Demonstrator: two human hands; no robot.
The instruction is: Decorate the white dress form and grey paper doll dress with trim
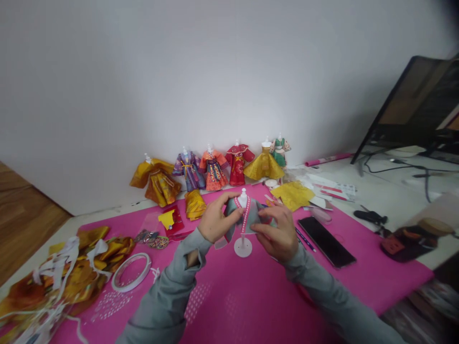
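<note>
A small white mannequin stand [243, 247] stands upright on the pink mat [229, 301]. Draped over its shoulders is a tiny grey-green garment [254, 214] with pink, white-dotted trim crossing at the front. My left hand [218, 217] pinches the garment's left side, its thumb near the neckline trim. On the opposite side, my right hand [278, 230] holds the other front edge between thumb and fingers. The palms and some fingertips are hidden.
Several dressed mini mannequins [215, 167] line the wall. Golden fabric scraps [103, 263] and a tape roll [131, 272] lie left. Right are a phone [326, 241], pens [305, 240], yellow fabric [293, 194], a black-handled tool [370, 216], a dark pouch [409, 242] and a monitor [405, 102].
</note>
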